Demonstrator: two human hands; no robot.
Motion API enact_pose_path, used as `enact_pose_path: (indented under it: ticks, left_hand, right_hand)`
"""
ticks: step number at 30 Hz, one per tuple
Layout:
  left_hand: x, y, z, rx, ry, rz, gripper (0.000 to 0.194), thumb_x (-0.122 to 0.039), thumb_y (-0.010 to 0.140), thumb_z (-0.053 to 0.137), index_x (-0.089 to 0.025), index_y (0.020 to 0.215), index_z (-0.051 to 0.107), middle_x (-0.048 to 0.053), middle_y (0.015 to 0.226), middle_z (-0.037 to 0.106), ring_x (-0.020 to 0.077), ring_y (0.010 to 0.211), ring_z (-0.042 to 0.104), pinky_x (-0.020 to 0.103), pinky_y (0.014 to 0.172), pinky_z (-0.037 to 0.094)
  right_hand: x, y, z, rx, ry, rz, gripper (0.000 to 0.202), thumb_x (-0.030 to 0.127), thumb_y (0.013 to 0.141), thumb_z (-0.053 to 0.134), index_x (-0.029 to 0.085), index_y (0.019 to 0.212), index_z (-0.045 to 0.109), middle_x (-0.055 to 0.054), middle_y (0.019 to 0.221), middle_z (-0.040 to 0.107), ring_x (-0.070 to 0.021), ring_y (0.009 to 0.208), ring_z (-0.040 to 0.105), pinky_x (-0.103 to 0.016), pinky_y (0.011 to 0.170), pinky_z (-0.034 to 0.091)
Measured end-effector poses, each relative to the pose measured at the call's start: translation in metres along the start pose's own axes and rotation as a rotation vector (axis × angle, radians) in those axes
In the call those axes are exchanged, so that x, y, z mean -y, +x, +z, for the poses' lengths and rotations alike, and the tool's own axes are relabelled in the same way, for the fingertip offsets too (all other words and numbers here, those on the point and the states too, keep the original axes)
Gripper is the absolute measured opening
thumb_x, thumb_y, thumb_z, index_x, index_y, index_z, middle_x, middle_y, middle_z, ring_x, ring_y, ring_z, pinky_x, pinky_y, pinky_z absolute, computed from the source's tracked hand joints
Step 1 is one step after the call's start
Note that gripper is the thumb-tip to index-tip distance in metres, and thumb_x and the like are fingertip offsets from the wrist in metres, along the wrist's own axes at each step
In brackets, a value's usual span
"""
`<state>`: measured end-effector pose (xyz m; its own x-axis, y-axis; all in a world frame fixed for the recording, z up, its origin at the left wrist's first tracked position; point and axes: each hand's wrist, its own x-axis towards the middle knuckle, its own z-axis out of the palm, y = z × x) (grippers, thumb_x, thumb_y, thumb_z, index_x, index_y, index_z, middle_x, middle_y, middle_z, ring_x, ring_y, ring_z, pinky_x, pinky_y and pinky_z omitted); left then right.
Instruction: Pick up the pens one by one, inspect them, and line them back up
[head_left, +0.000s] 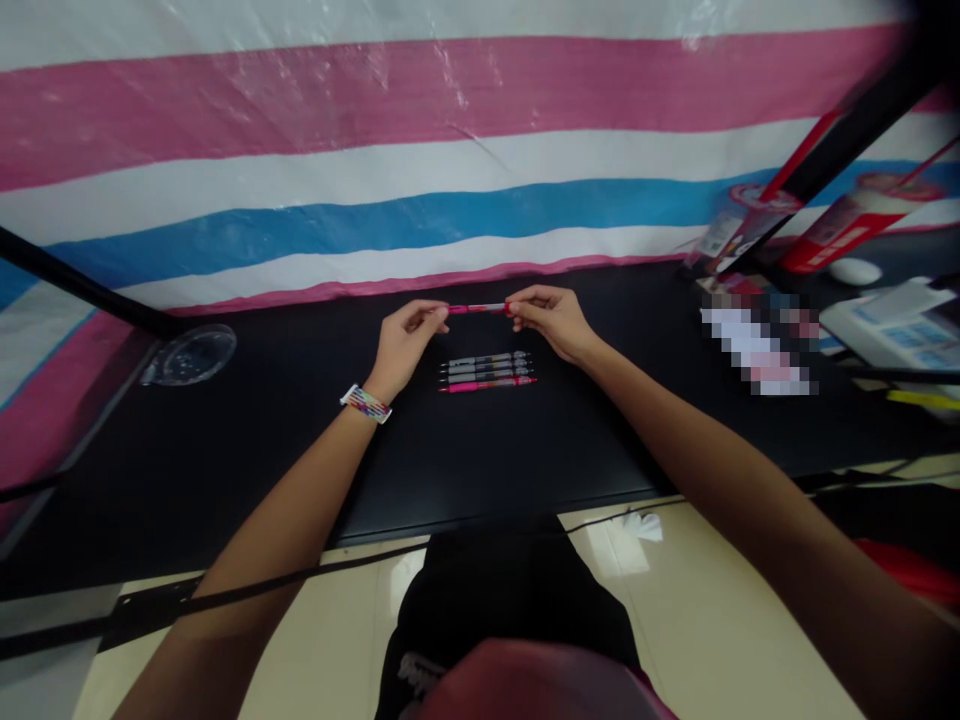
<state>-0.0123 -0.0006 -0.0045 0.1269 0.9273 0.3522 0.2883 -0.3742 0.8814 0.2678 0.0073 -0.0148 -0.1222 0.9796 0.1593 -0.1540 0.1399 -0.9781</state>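
Observation:
A red pen (480, 308) with a clear barrel lies level between my hands above the black table. My left hand (411, 338) pinches its left end, and my right hand (551, 318) pinches its right end. Just nearer to me, several pens rest side by side on the table: grey ones (484, 368) at the back and a red one (487, 383) in front. They lie parallel to the pen I hold, and neither hand touches them.
A clear plastic lid (191, 355) lies at the left. Two drink cups with straws, a near one (739, 230) and a red one (840, 225), stand back right, beside a white rounded object (855, 271). A striped sheet (450, 100) hangs behind the black table (570, 460).

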Motion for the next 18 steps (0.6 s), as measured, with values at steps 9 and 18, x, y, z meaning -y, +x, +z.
enact_pose_path:
  ticks: [9, 18]
  left_hand:
    - [0.0048, 0.0026, -0.0012, -0.002, -0.002, 0.024, 0.025, -0.047, 0.096, 0.081, -0.024, 0.099, 0.07, 0.002, 0.084, 0.075, 0.0174, 0.081, 0.072, 0.034, 0.081, 0.059]
    - [0.008, 0.0027, -0.0004, 0.017, -0.097, 0.024, 0.025, -0.044, 0.093, 0.087, -0.022, 0.098, 0.077, 0.001, 0.081, 0.075, 0.0154, 0.079, 0.072, 0.029, 0.081, 0.056]
  right_hand:
    - [-0.002, 0.0008, -0.0003, -0.015, 0.049, -0.017, 0.033, 0.045, 0.072, 0.102, 0.023, 0.09, 0.084, -0.003, 0.087, 0.078, -0.0155, 0.073, 0.068, -0.036, 0.072, 0.063]
    - [-0.0019, 0.0012, -0.0006, -0.046, 0.062, -0.006, 0.035, 0.047, 0.068, 0.104, 0.023, 0.087, 0.087, -0.005, 0.088, 0.08, -0.0168, 0.073, 0.068, -0.036, 0.072, 0.063]
